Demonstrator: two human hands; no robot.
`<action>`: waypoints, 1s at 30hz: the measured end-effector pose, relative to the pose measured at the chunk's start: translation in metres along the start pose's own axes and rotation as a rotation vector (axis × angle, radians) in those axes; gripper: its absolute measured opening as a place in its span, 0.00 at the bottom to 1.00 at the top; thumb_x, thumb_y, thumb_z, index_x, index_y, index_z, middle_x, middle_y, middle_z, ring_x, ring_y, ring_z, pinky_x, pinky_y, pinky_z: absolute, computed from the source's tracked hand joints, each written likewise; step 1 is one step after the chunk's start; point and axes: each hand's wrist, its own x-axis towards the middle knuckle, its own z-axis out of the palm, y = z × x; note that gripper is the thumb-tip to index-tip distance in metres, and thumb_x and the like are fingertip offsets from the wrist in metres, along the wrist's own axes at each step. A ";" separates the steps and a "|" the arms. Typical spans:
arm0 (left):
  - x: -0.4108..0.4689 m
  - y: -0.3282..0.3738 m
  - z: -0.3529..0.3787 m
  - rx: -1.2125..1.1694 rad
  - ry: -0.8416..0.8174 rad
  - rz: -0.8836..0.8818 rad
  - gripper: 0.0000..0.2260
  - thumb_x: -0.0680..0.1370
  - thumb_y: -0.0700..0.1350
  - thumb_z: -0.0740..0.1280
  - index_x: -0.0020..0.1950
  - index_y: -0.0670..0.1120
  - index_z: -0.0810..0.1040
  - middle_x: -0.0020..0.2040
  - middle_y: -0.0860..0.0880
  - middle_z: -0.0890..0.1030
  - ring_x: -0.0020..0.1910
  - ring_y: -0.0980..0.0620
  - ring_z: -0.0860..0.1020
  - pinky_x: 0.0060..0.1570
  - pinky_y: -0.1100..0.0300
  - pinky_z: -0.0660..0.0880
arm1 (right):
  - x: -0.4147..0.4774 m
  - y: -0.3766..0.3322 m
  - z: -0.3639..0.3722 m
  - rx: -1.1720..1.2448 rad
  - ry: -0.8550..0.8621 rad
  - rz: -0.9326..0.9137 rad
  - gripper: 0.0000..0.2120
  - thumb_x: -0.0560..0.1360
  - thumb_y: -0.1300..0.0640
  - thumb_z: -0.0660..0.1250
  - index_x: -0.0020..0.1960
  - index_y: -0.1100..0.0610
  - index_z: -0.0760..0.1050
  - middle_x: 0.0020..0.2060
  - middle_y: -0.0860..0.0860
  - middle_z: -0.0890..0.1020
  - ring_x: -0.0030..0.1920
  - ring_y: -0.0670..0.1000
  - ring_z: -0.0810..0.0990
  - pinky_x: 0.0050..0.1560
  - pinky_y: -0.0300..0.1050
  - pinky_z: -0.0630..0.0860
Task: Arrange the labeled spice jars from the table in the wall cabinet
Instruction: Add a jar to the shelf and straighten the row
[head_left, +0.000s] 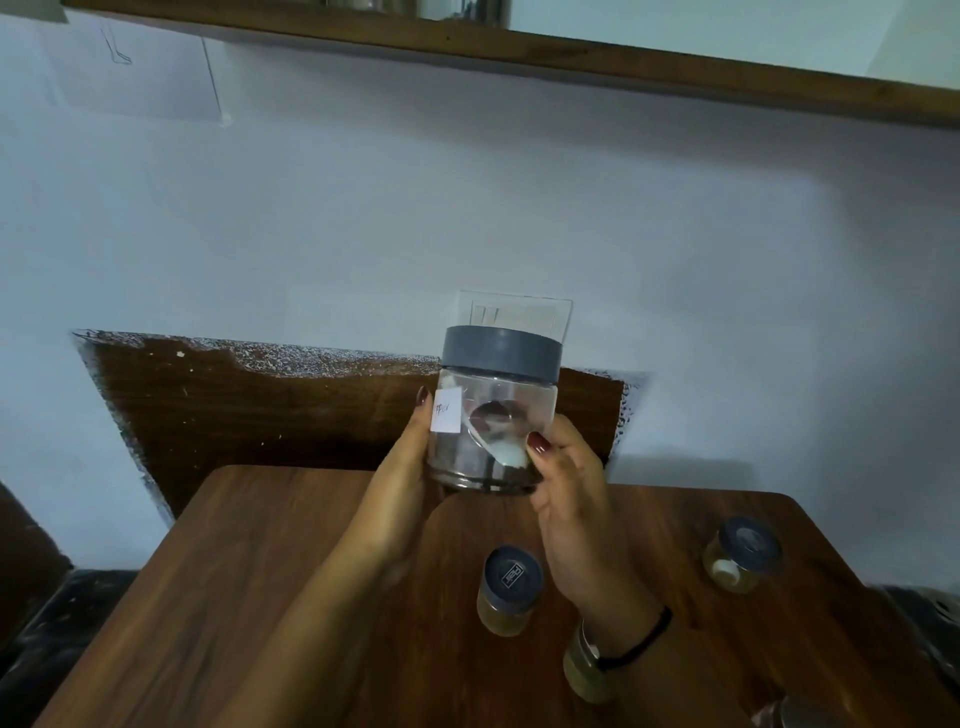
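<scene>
A clear jar (493, 410) with a grey lid, a white paper label and a little dark spice plus a white spoon inside is held up above the wooden table (249, 597). My left hand (410, 462) grips its left side and my right hand (566, 483) grips its right side, thumb on the front. On the table stand three small grey-lidded jars of yellowish spice: one in the middle (509, 590), one at the right (740, 553), and one (587, 670) partly hidden behind my right wrist.
A brown wooden shelf edge (519, 47) of the wall cabinet runs across the top, with metal containers just visible above it. A white switch plate (514, 312) sits on the wall behind the jar. A dark wooden panel (234, 405) backs the table.
</scene>
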 end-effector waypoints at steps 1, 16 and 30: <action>0.001 -0.001 0.001 -0.010 -0.028 0.001 0.27 0.83 0.60 0.48 0.69 0.46 0.75 0.60 0.44 0.83 0.60 0.46 0.82 0.62 0.47 0.76 | 0.000 0.000 0.001 0.029 -0.005 0.009 0.23 0.72 0.43 0.66 0.62 0.55 0.77 0.58 0.61 0.80 0.59 0.61 0.80 0.59 0.66 0.76; 0.000 -0.007 0.010 -0.124 -0.055 0.005 0.26 0.80 0.62 0.49 0.67 0.49 0.76 0.61 0.44 0.83 0.62 0.45 0.81 0.64 0.44 0.75 | 0.001 0.007 -0.007 -0.325 0.146 -0.245 0.17 0.79 0.49 0.56 0.65 0.46 0.75 0.52 0.34 0.76 0.53 0.42 0.79 0.49 0.37 0.78; 0.011 0.007 0.015 0.193 0.019 0.193 0.28 0.77 0.69 0.57 0.67 0.53 0.76 0.61 0.48 0.81 0.63 0.48 0.79 0.64 0.42 0.74 | 0.009 -0.019 -0.015 -0.261 0.003 -0.048 0.42 0.64 0.46 0.76 0.74 0.51 0.64 0.59 0.48 0.80 0.57 0.50 0.81 0.52 0.48 0.81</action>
